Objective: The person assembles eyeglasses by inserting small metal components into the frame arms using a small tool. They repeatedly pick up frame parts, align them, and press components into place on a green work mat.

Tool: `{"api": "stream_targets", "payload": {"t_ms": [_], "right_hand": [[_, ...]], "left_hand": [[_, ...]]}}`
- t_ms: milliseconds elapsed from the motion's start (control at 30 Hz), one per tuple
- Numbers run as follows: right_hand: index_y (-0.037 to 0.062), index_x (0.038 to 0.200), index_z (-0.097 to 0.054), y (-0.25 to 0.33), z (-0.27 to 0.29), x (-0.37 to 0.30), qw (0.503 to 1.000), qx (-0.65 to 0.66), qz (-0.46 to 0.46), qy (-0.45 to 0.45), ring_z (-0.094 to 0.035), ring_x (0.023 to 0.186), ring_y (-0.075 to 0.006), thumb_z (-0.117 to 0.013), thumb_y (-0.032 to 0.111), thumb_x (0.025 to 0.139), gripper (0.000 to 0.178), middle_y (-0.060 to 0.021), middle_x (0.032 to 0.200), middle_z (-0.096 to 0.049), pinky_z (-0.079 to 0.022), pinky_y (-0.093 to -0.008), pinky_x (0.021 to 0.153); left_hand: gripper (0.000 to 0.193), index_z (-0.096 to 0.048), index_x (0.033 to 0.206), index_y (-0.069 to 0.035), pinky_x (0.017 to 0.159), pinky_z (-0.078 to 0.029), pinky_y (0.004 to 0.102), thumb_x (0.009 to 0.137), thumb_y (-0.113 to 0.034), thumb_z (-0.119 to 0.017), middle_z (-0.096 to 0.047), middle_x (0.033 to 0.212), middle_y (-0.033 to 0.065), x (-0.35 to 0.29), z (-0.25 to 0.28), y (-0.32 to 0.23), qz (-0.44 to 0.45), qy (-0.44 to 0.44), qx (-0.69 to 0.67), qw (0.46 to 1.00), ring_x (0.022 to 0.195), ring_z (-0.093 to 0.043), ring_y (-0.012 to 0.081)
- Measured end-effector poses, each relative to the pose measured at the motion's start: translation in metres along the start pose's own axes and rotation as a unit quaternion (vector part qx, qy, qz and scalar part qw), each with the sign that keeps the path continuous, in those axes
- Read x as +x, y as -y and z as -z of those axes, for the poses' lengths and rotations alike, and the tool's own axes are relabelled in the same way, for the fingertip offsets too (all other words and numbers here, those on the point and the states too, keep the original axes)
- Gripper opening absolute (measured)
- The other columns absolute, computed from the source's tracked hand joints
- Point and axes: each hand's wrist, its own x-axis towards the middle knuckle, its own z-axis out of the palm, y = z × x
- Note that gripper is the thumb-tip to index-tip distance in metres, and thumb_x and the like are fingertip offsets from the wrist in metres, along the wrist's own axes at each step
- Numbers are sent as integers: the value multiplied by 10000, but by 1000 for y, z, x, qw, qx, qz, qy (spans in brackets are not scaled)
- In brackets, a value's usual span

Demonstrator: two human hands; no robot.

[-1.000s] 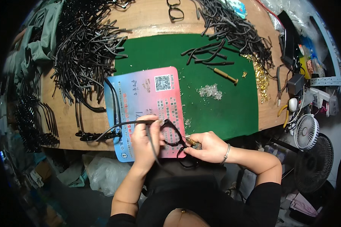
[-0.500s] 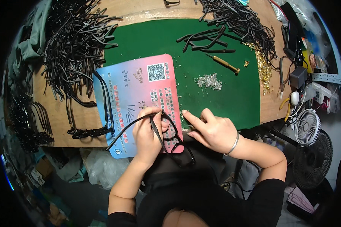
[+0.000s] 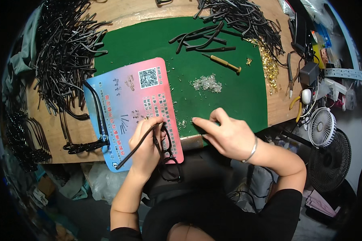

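My left hand (image 3: 147, 146) grips a black glasses frame (image 3: 169, 158) with one temple arm sticking out to the lower left, held over the near edge of a pink and blue card (image 3: 136, 108). My right hand (image 3: 225, 134) holds nothing; its fingers are spread and the index finger points left, its tip on the green mat (image 3: 229, 96) by a few tiny screws (image 3: 182, 123). A small heap of silvery screws (image 3: 206, 83) lies on the mat farther back, beyond it a brass-handled screwdriver (image 3: 222, 62).
Big piles of black temple arms lie at the left (image 3: 64, 52) and top right (image 3: 245, 20). Another black frame (image 3: 88, 142) rests at the card's left edge. Gold hinges (image 3: 269, 64), pliers (image 3: 290, 76) and a small white fan (image 3: 321, 126) are at the right.
My right hand has let go of the frame and moved right onto the mat, fingers now spread. My left hand still holds the frame in the same place.
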Motion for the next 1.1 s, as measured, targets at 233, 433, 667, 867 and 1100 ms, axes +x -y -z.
{"api": "stream_targets", "payload": {"t_ms": [233, 433, 667, 867, 1100], "right_hand": [[148, 1105, -595, -5, -26, 3, 987, -113, 72, -85, -501, 521, -163, -646, 145, 677, 432, -55, 816, -477, -452, -277, 451], [138, 1103, -594, -2, -31, 4, 986, -128, 54, -91, -499, 509, -166, -633, 156, 685, 421, -56, 806, -474, -450, -277, 442], [159, 1127, -593, 1, -31, 9, 985, -138, 53, -93, -492, 495, -172, -619, 134, 671, 458, -66, 801, -472, -440, -276, 415], [162, 1169, -565, -1, -20, 14, 998, -25, 46, -19, -538, 521, -236, -591, 151, 760, 409, -105, 829, -476, -485, -327, 456], [135, 1161, -548, 2, -23, 28, 988, 132, 54, 64, -587, 630, -287, -523, 168, 844, 319, -146, 863, -487, -520, -374, 572]], "left_hand": [[134, -560, 968, -17, 490, -478, 250, 849, 44, -562, -559, 753, 87, -2, -3, 5, 6, -15, -13, 1000, 558, -602, 139], [109, -568, 960, -1, 498, -470, 234, 865, 44, -542, -550, 759, 79, -4, -4, 2, 19, -9, -21, 1000, 549, -576, 118], [147, -568, 979, -7, 524, -470, 246, 851, 58, -539, -554, 780, 84, -10, -11, -1, -9, 2, 16, 1000, 566, -566, 136], [131, -567, 947, 5, 501, -469, 259, 836, 73, -550, -558, 747, 88, -2, -3, -5, 17, 35, -41, 998, 550, -574, 144], [73, -570, 947, 2, 527, -473, 242, 885, 1, -531, -568, 776, 78, 18, 14, -9, 112, 171, -74, 976, 556, -588, 118]]}}
